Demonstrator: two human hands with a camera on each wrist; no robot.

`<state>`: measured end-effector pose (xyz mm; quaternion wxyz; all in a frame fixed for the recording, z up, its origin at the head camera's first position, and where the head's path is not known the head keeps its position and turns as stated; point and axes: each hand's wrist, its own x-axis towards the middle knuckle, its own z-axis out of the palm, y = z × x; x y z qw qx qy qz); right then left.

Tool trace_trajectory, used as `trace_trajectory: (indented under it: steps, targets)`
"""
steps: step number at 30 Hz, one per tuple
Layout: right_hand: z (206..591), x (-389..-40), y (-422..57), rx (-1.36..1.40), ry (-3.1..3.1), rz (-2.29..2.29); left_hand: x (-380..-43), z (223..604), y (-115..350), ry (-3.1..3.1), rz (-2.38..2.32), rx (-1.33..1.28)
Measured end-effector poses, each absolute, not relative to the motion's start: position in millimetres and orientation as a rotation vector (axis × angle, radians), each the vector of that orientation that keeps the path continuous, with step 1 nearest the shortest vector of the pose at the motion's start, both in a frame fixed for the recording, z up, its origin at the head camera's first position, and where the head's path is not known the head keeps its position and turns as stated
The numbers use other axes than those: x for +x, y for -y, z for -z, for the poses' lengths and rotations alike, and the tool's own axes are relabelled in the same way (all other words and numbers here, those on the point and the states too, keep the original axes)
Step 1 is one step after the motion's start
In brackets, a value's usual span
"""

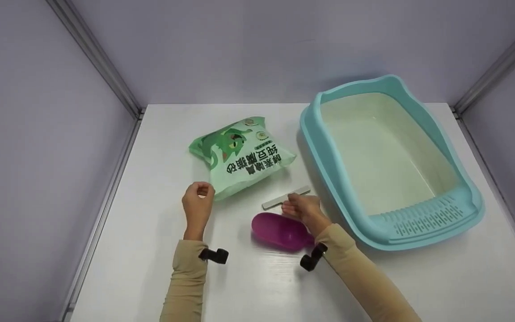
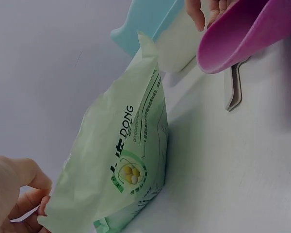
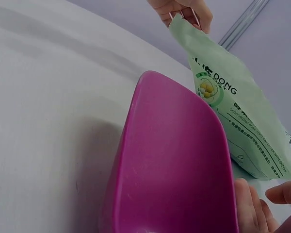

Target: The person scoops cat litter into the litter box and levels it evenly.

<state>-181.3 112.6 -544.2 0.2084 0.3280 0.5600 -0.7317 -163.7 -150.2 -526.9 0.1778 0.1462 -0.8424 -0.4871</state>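
My left hand [image 1: 198, 202] pinches the near-left corner of a green cat litter bag [image 1: 248, 156], between thumb and fingers in the left wrist view. The bag lies on its side, printed with a cat. My right hand [image 1: 304, 209] hovers by a white bag clip [image 1: 274, 202], its fingers [image 3: 252, 208] loosely bent and apart from the thumb. Whether it touches the clip cannot be seen. Below that hand a magenta scoop [image 1: 280, 230] rests on the table, bowl to the left, its handle partly hidden by the right wrist.
A large light-blue litter box [image 1: 333, 165] with a pale interior and a slotted front ledge stands to the right, close to my right forearm. The white table [image 1: 150, 179] is bounded by grey walls [image 1: 257, 53] at the back and sides.
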Motion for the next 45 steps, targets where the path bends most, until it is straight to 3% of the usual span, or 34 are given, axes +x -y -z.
trace_trajectory:
  steps: [21,45]
  targets:
    - [542.8,-188.0,-85.5,0.781,-1.596,2.015,-181.9,499.4,128.6,2.752,1.236,0.179]
    - [535.9,-193.3,-50.3,0.635,-1.626,2.047,-196.2,498.7,105.3,2.962,1.164,-0.025]
